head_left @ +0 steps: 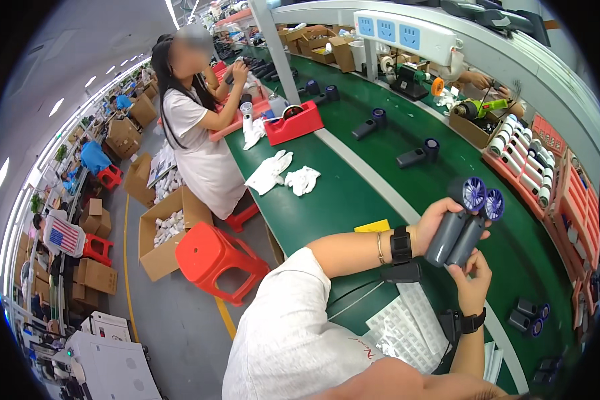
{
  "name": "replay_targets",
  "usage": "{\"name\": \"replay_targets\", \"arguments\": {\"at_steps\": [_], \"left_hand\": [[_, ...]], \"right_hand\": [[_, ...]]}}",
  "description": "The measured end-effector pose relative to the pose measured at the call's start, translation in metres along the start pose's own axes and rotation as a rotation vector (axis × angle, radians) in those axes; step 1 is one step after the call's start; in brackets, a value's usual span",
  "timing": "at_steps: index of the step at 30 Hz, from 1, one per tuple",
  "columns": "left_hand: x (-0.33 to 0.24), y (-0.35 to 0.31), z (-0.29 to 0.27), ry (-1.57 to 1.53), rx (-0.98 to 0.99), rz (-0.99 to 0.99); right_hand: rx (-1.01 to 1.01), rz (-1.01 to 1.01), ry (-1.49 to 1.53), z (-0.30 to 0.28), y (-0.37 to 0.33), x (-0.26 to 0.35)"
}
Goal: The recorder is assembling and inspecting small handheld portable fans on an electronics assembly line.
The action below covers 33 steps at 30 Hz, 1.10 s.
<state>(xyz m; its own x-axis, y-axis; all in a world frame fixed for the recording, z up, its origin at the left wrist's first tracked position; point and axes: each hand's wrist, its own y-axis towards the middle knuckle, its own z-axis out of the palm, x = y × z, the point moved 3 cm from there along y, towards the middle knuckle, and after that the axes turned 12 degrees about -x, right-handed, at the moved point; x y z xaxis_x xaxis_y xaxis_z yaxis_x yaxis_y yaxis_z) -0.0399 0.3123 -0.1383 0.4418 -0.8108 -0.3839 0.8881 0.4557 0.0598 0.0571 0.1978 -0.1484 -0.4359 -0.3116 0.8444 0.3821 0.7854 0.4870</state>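
Aisle: far left, a white machine (pixel 113 363) stands on the near side, and right of it an open carton (pixel 163 259) shows off a heap of small white pieces (pixel 170 228)
Stool: bright red stool (pixel 200 252) just right of the carton, near the desk
Co-worker: a person in white (pixel 187 123) at the far left end, both hands raised around a dark object
Desk: long green desk (pixel 313 217), and here come two crumpled white gloves (pixel 271 173), a red tray (pixel 299 131) beyond them
Far middle: two loose devices lie apart, one farther (pixel 365 129), one nearer and to the right (pixel 411 157), with a white power strip (pixel 407 40) above
Near middle: yellow card (pixel 372 227) by the left forearm, translucent celled sheet (pixel 407 327) nearer
Left hand: black strap on the wrist, and the left hand (pixel 435 223) has its grip firmly wrapped round the pair of handheld devices (pixel 445 239)
Devices: dark grey handles side by side, tilted, purple heads (pixel 474 193) at the far end, all held above the desk
Right hand: the right hand (pixel 471 283) touches the handles' near end, fingers curled; whether its grip bears any hold, cannot tell
Far right: carton (pixel 470 130) with a yellow-green tool (pixel 488 107), then a red rack (pixel 510 179) of white tubes (pixel 513 150)
Near right: another two devices (pixel 527 313) lying together
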Motion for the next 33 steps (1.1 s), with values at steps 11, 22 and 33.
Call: {"name": "replay_targets", "arguments": {"at_steps": [11, 22, 33], "left_hand": [[0.022, 0.100, -0.047, 1.288, 0.204, -0.026], [0.022, 0.092, -0.065, 2.148, 0.432, 0.631], [-0.005, -0.051, -0.026, 1.756, 0.020, 0.288]], "right_hand": [[-0.152, 0.403, 0.047, -0.072, -0.008, -0.072], [0.523, 0.071, -0.482, -0.015, -0.061, -0.014], [0.331, 0.459, 0.001, -0.008, -0.050, -0.028]]}}
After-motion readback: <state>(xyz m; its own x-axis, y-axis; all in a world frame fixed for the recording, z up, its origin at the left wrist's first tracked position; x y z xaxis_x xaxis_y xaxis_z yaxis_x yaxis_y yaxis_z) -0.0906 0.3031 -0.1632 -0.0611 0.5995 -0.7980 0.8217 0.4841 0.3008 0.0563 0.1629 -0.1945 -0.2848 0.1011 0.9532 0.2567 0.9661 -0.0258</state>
